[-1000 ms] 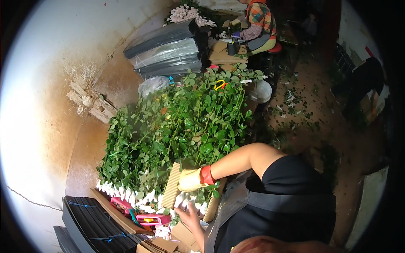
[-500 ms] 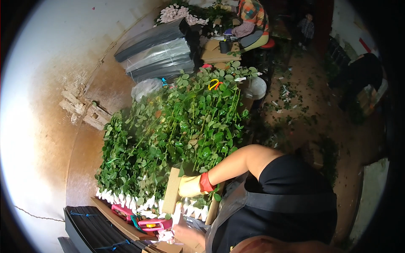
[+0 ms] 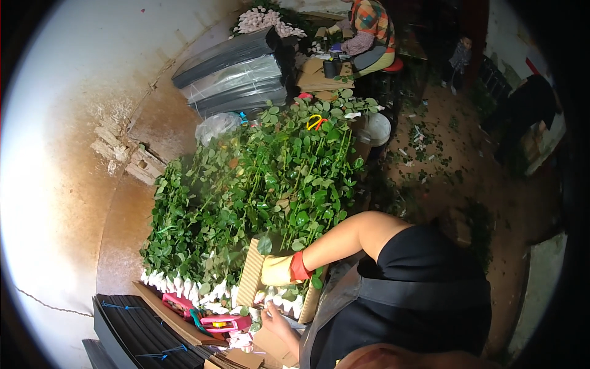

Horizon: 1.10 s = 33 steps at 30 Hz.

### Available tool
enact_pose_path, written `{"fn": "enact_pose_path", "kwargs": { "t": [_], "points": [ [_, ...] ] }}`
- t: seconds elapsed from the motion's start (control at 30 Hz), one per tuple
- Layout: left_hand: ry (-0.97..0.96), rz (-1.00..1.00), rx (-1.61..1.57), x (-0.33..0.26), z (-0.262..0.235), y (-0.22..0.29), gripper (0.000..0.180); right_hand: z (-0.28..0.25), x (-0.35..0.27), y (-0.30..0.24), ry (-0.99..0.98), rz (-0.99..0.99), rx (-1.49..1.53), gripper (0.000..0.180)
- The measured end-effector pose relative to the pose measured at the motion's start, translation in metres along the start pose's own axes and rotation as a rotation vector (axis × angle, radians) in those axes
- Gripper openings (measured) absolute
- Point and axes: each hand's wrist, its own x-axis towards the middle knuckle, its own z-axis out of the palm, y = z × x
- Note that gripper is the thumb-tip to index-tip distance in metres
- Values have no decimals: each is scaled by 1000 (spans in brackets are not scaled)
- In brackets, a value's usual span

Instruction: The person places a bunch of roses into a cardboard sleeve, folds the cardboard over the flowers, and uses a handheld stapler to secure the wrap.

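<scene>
Leafy green rose stems [image 3: 264,178] lie heaped over the table, their heads covered in white sleeves [image 3: 178,285] along the near edge. My right hand [image 3: 278,270], in a yellow glove with a red cuff, reaches among them beside a corrugated cardboard strip [image 3: 251,272]. Its fingers are hidden behind the strip and leaves. Below it, my bare left hand [image 3: 276,321] has its fingers curled together at the white-covered heads next to the strip. Whether something small is between those fingers I cannot make out. A second cardboard edge [image 3: 310,302] stands right of these heads.
Pink plastic tools [image 3: 224,323] lie by the near edge, beside stacked black sheets [image 3: 138,335]. Yellow-and-orange scissors [image 3: 316,122] rest on the leaves. Farther off are a wrapped bundle [image 3: 236,71], a white bucket [image 3: 377,129] and a seated co-worker [image 3: 372,37]. Trimmings litter the floor [image 3: 424,147].
My left hand has risen to the white-covered heads; the white piece at its fingers earlier no longer shows there. My gloved right hand stays nearly still. A small person in the background has shifted.
</scene>
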Motion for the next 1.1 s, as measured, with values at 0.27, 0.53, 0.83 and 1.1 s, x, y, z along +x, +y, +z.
{"fn": "enact_pose_path", "kwargs": {
  "t": [0.27, 0.53, 0.83, 1.1],
  "points": [
    [138, -114, -125, -22, 4, 41, 27, -23, 6, -9, -222, -16, -23, 22],
    [357, -127, -273, -10, -10, -11, 39, -20, 5, -12, -180, 19, 20, 24],
    [-14, -127, 399, -20, -54, 36, 32, -70, 12, 10, -546, 135, 420, 40],
    [-37, -37, -117, -27, -8, 2, 34, -37, 6, -25, -596, 102, 187, 19]
  ]
}}
